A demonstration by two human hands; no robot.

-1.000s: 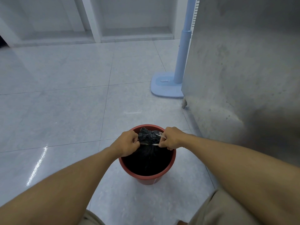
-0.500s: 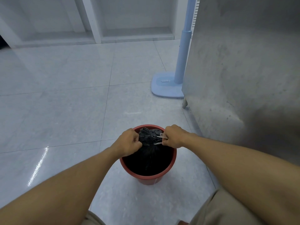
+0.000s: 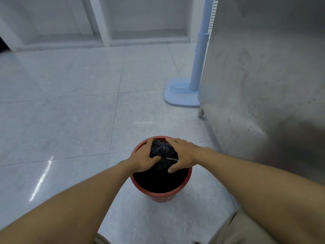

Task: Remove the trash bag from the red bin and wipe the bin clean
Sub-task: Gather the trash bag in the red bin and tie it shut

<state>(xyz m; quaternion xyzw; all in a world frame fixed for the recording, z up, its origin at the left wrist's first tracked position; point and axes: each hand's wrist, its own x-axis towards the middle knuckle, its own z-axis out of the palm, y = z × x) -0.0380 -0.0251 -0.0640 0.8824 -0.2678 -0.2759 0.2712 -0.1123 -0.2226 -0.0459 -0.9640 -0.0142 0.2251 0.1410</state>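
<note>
A red bin (image 3: 159, 194) stands on the tiled floor just in front of me. Inside it sits a black trash bag (image 3: 162, 150), its top gathered into a bunch and bound with a pale tie. My left hand (image 3: 142, 158) wraps the left side of that bunch, thumb pressed into the plastic. On the other side, my right hand (image 3: 184, 154) cups the bunch with its fingers spread and its thumb low over the bag. The lower part of the bag is dark and hard to make out.
A tall grey metal cabinet (image 3: 263, 76) on a small foot (image 3: 201, 113) stands close to the right of the bin. Beyond it is a light blue fan stand (image 3: 179, 94). Grey floor tiles stretch left and ahead to white shelving at the wall.
Both hands have let go of the pale tie they were pulling sideways and now clasp the bag's gathered top from both sides. The bin has not moved.
</note>
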